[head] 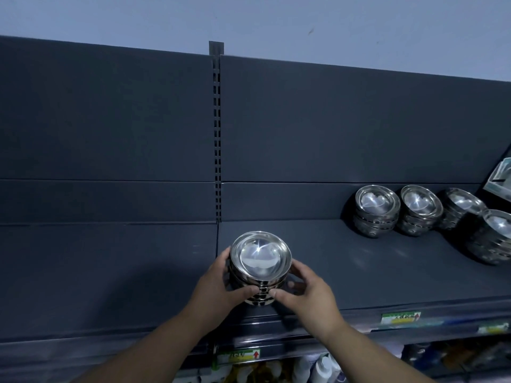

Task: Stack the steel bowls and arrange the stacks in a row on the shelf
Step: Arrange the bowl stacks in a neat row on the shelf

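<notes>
Nearest the camera, two bare forearms reach up and forward from the bottom edge, and below them sit bottles on a lower level, too blurred to read, with a green and yellow price tag on the rail under the left wrist and another price tag off to the right of the right wrist. The left hand and the right hand close around a stack of steel bowls from either side — the left thumb and right thumb nearly meet across the stack's lower front, while the fingers wrap its flanks. Both hands are grasping the stack, which sits between the palms near the front of the dark shelf; whether its base touches the shelf or hangs just above cannot be told. The top bowl tilts its shiny inside toward the camera. Beyond the right hand and well apart from it, further back on the same shelf, more stacks stand in a line: a first stack, a second stack just beside it, a third stack and a fourth stack partly cut by the frame's right edge. Straight beyond the hands rises the dark back panel, split by a slotted upright, with a pale wall above.
</notes>
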Tool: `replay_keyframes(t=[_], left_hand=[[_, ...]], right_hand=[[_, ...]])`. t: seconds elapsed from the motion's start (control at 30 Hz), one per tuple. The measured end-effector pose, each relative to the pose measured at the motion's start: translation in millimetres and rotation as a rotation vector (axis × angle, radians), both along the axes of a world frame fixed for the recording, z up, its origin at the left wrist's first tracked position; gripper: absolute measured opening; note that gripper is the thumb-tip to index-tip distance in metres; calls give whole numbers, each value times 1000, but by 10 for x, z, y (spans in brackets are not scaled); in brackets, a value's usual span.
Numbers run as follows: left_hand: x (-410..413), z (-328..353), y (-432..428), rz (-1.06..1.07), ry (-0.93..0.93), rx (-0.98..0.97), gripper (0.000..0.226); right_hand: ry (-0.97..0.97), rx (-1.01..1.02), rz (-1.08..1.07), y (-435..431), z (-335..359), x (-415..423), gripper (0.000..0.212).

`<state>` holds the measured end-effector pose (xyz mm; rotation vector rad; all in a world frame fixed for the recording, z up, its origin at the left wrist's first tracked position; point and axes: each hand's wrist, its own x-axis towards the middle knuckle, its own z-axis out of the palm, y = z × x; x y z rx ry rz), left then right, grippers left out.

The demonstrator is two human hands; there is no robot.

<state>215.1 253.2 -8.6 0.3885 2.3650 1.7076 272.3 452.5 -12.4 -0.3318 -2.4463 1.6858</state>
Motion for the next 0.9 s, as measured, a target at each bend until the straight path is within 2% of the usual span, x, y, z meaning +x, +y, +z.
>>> replay_keyframes(t=[0.13, 0.27, 0.4, 0.5, 0.57, 0.7, 0.9], left_hand=[[22, 54, -3, 13, 2, -78, 99], [111, 208, 2, 68, 52, -193, 116], [231, 449, 133, 114, 275, -321, 101], [329, 602, 390, 16, 473, -443, 88], [419, 638, 622, -57, 527, -507, 83], [659, 488, 1154, -175, 572, -644, 81], [1121, 155, 2059, -277, 499, -740, 82]], right_hand=[[-28, 35, 9, -5, 47, 21, 77], [-104, 155, 28, 67, 87, 73, 86], [-167, 317, 49, 261, 190, 212, 81], [-190, 404, 50, 493, 282, 374, 80], [-197, 451, 28, 699, 328, 520, 79], [-221, 545, -28, 1256, 355, 929, 79], [-327, 526, -78, 2253, 290, 1728, 79]])
